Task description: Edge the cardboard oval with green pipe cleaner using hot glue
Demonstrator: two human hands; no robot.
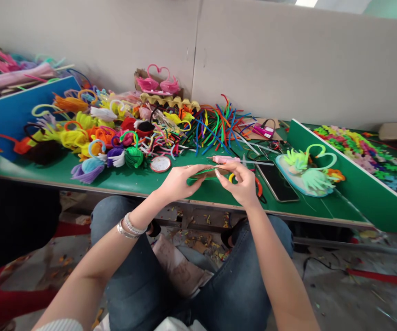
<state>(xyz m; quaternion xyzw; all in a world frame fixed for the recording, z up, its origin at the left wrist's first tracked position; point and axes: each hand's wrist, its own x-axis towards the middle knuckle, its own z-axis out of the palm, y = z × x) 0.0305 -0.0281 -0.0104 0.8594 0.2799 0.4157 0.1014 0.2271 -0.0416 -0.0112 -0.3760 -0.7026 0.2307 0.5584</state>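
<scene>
Two bare hands meet at the centre of the clock face, over the near edge of a green surface [129, 182]. The left hand [180, 182] grips the nine o'clock end of a thin green-and-brown piece [205, 171]; the right hand [240, 183] pinches its three o'clock end between thumb and fingers. The piece is seen nearly edge-on, so its faces are mostly hidden. Work on it looks partway along: it has visible shape, but no bird shows on it, and what remains cannot be told. By contrast, a green swan pair [307, 171] at three o'clock, on a pale base, looks complete, as does a pink pair [158, 83] at eleven. Loose swans [96, 120] crowd ten o'clock, and colourful stems [215, 126] fan out at twelve. A pink tool [224, 159] lies just beyond the hands, at one; a phone [277, 180] rests at three.
</scene>
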